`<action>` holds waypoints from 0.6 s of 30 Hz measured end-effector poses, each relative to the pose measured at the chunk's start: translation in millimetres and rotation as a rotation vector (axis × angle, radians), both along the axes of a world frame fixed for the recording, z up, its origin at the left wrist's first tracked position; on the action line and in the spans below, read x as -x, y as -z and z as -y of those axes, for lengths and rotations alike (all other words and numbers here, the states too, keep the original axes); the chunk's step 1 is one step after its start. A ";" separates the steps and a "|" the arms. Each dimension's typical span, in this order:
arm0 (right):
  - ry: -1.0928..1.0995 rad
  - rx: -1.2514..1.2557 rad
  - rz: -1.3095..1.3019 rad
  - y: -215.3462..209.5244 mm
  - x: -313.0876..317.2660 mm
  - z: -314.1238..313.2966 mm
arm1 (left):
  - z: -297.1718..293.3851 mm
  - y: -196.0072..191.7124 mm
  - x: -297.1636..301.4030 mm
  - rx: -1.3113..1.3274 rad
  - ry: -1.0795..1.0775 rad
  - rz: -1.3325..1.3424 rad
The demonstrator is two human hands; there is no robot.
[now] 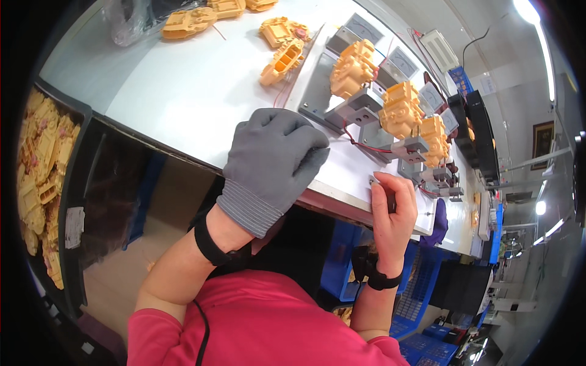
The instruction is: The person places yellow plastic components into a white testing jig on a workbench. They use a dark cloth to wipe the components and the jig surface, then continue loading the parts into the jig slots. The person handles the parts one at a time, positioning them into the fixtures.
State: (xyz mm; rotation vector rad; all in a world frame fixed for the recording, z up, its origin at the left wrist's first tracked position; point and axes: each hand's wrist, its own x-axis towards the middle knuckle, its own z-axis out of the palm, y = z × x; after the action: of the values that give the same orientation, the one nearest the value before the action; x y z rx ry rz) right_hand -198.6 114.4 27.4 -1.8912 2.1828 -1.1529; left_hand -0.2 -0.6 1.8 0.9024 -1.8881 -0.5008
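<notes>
My left hand (274, 149), in a grey knitted glove, rests at the near edge of the white table with its fingers curled under. Whatever may be inside it is hidden. My right hand (394, 210) is bare and bent at the table's edge, its fingers curled and the thumb close to the index finger. Nothing I can name shows between them. Beyond the hands, yellow-orange moulded plastic housings sit on grey metal fixtures: one housing (354, 68) is nearest the left hand, a second (401, 110) is in the middle, and a third (434, 140) is above the right hand.
Loose yellow housings (284, 62) lie on the table (165, 91) beyond my left hand. Analog meters (364, 27) stand behind the fixtures, with red wires (366, 145) running below. A black bin (73, 165) of yellow parts is at far left. Blue crates (342, 256) stand under the table.
</notes>
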 end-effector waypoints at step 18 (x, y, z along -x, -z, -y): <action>-0.017 0.007 0.009 2.9 3.4 -1.1 | -0.5 0.1 0.6 0.000 0.005 0.021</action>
State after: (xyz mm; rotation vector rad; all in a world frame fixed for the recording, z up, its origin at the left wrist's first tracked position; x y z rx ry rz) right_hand -202.0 115.5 24.5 -1.9003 2.1563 -1.1657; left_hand -0.7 -0.1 1.7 0.9061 -1.9097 -0.4967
